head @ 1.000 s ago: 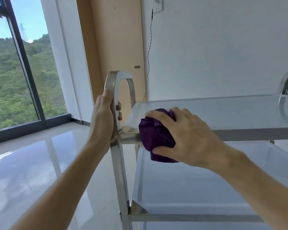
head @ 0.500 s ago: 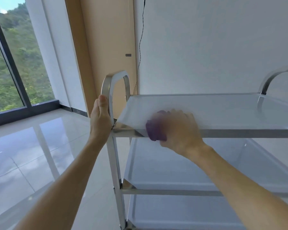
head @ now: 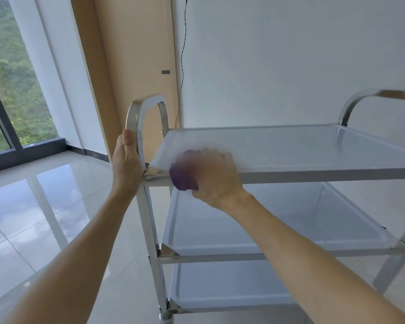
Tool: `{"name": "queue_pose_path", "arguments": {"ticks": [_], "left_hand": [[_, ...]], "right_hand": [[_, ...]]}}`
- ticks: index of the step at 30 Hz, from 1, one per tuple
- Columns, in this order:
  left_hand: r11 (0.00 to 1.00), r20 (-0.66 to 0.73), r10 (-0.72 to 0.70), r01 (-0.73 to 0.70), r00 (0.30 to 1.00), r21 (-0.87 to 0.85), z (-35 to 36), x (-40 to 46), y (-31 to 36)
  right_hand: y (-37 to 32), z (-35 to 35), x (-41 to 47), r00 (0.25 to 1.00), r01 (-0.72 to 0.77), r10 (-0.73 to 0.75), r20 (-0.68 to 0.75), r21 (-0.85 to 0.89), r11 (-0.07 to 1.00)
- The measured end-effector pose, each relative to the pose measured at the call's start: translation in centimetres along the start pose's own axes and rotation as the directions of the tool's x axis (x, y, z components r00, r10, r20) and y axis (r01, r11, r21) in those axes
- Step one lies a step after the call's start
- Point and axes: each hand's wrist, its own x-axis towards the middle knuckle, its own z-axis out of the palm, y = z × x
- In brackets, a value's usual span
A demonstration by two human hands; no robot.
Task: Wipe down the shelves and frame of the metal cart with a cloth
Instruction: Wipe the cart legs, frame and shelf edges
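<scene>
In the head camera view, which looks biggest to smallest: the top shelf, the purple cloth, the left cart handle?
1. Top shelf, by far.
2. Left handle.
3. Cloth, mostly hidden under the right hand and blurred, so its true size is unsure.

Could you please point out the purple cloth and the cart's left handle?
Purple cloth (head: 181,177), head view, on its exposed bunched side.
Curved steel left handle (head: 147,101), head view, on its top bend.

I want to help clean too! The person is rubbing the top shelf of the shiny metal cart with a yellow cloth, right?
Not quite: the head view shows a purple cloth, not yellow. The right hand rubs it on the top shelf of the shiny metal cart.
</scene>
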Motion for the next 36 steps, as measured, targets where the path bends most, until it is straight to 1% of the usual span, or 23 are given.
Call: {"name": "queue_pose_path", "arguments": {"ticks": [3, 6, 8, 10, 12, 14, 17, 18, 19, 20, 21, 22, 24, 25, 26, 27, 28, 29, 30, 32, 36], "left_hand": [[1.0, 0.008, -0.005, 0.005, 1.0, 0.026, -0.4, 0.4, -0.2], [1.0, 0.021, -0.014, 0.014, 1.0, 0.014, -0.5, 0.4, -0.1], [0.999, 0.037, -0.013, 0.012, 0.999, 0.036, -0.5, 0.4, 0.0], [0.998, 0.063, -0.014, 0.01, 0.998, 0.065, -0.5, 0.4, 0.1], [0.997, 0.078, -0.025, 0.019, 0.997, 0.076, -0.4, 0.3, 0.8], [0.992, 0.038, -0.021, 0.016, 0.999, 0.125, -0.4, 0.4, 1.5], [0.984, -0.165, 0.09, -0.062, 0.982, 0.167, -0.4, 0.0, 2.5], [0.974, -0.21, 0.165, -0.126, 0.964, 0.189, -0.2, -0.4, 2.8], [0.947, -0.204, 0.267, -0.218, 0.942, 0.235, 0.3, -0.9, 3.1], [0.907, -0.148, 0.359, -0.308, 0.921, 0.286, 1.0, -1.6, 3.4], [0.873, -0.062, 0.412, -0.375, 0.909, 0.312, 2.0, -2.3, 3.7], [0.857, 0.038, 0.419, -0.408, 0.907, 0.314, 3.2, -3.0, 4.0], [0.853, 0.232, 0.352, -0.413, 0.907, 0.319, 5.8, -4.1, 4.4], [0.846, 0.303, 0.307, -0.405, 0.902, 0.348, 7.0, -4.6, 4.3], [0.819, 0.352, 0.26, -0.398, 0.899, 0.413, 8.1, -5.0, 3.9], [0.762, 0.383, 0.216, -0.4, 0.898, 0.509, 8.9, -5.4, 3.5], [0.681, 0.4, 0.19, -0.414, 0.897, 0.604, 9.3, -5.6, 3.0], [0.606, 0.413, 0.189, -0.437, 0.891, 0.665, 9.3, -5.8, 2.5], [0.562, 0.43, 0.194, -0.459, 0.882, 0.688, 9.0, -5.8, 2.1], [0.532, 0.471, 0.191, -0.494, 0.861, 0.687, 8.2, -5.4, 1.6], [0.52, 0.529, 0.163, -0.528, 0.833, 0.671, 7.6, -4.9, 1.5]], "right_hand": [[4.8, -0.9, -2.2, 0.999, -0.027, 0.026, -0.018, -0.028, 0.999], [10.8, -2.1, -5.3, 0.991, -0.135, 0.134, -0.021, -0.084, 0.987], [13.5, -2.6, -6.9, 0.978, -0.206, 0.204, -0.036, -0.106, 0.973], [14.4, -2.6, -7.5, 0.971, -0.239, 0.233, -0.06, -0.109, 0.965], [14.0, -2.5, -7.4, 0.97, -0.24, 0.234, -0.068, -0.099, 0.966], [13.3, -2.5, -7.1, 0.972, -0.233, 0.228, -0.059, -0.093, 0.968], [12.3, -2.6, -6.9, 0.973, -0.229, 0.226, -0.046, -0.084, 0.97], [11.8, -2.7, -6.8, 0.973, -0.228, 0.226, -0.043, -0.079, 0.97], [11.3, -2.7, -6.7, 0.974, -0.227, 0.224, -0.042, -0.075, 0.971], [10.7, -2.8, -6.6, 0.974, -0.225, 0.223, -0.041, -0.074, 0.972], [10.2, -2.8, -6.5, 0.974, -0.224, 0.222, -0.038, -0.076, 0.972], [9.6, -2.9, -6.4, 0.975, -0.223, 0.221, -0.031, -0.077, 0.972], [8.6, -3.1, -6.2, 0.976, -0.22, 0.219, -0.016, -0.081, 0.972], [8.1, -3.1, -6.2, 0.976, -0.217, 0.217, -0.017, -0.081, 0.973], [7.7, -3.2, -6.3, 0.978, -0.21, 0.209, -0.023, -0.078, 0.975], [7.4, -3.3, -6.4, 0.98, -0.198, 0.196, -0.031, -0.072, 0.978], [7.2, -3.4, -6.5, 0.983, -0.182, 0.18, -0.034, -0.067, 0.981], [7.3, -3.5, -6.7, 0.985, -0.168, 0.167, -0.033, -0.066, 0.984], [7.6, -3.8, -7.0, 0.987, -0.16, 0.158, -0.034, -0.068, 0.985], [9.0, -4.5, -7.9, 0.986, -0.166, 0.163, -0.041, -0.079, 0.983], [13.6, -6.0, -10.6, 0.97, -0.24, 0.23, -0.083, -0.138, 0.961]]}}
